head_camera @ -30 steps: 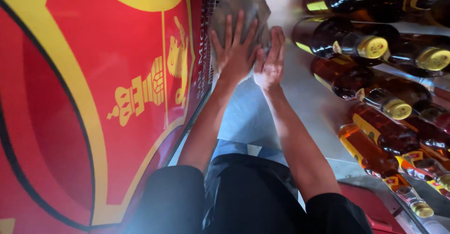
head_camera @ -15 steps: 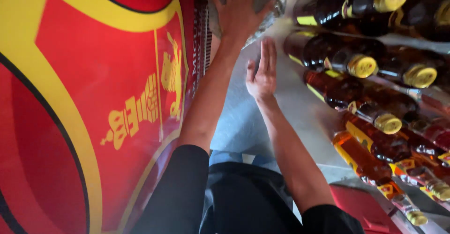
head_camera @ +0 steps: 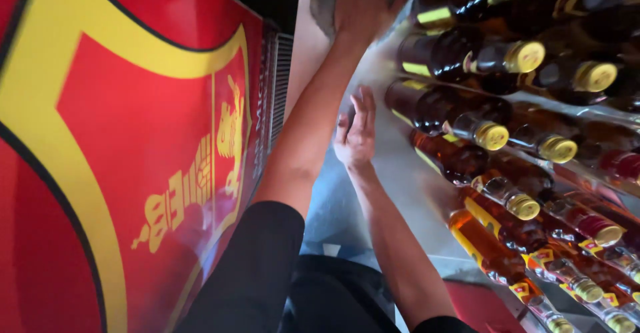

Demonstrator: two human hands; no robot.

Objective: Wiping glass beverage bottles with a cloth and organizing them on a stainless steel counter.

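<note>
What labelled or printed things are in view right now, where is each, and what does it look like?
Red panel: fills the left side, flat, red with yellow bands and a yellow emblem.
Bottles: rows along the right, dark and amber glass, gold caps, yellow labels.
Grey sheet: top centre, under the left hand.
Right hand: open, beside the bottles, holding nothing.

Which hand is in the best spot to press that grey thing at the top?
Probably the left. The left hand lies flat on the grey thing, arm stretched out. The right hand is open and lower, apart from it, beside the brown bottles.
</note>
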